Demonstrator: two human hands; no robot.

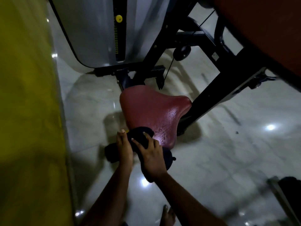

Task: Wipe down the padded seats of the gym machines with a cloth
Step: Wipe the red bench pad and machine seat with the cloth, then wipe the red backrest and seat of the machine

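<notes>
The left hand and right hand press flat, fingers straight, on the dark cloth at the red seat's near tip. Droplets glisten on the seat, so wiping seems barely begun; the upper red pad likely waits too.

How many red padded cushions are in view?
2: a saddle-shaped red vinyl seat at centre, and a large red pad at top right; others may lie outside view.

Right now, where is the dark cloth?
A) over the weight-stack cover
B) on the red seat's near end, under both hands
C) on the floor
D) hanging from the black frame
B: the cloth lies at the near end of the seat, with the left hand and right hand on it.
</notes>
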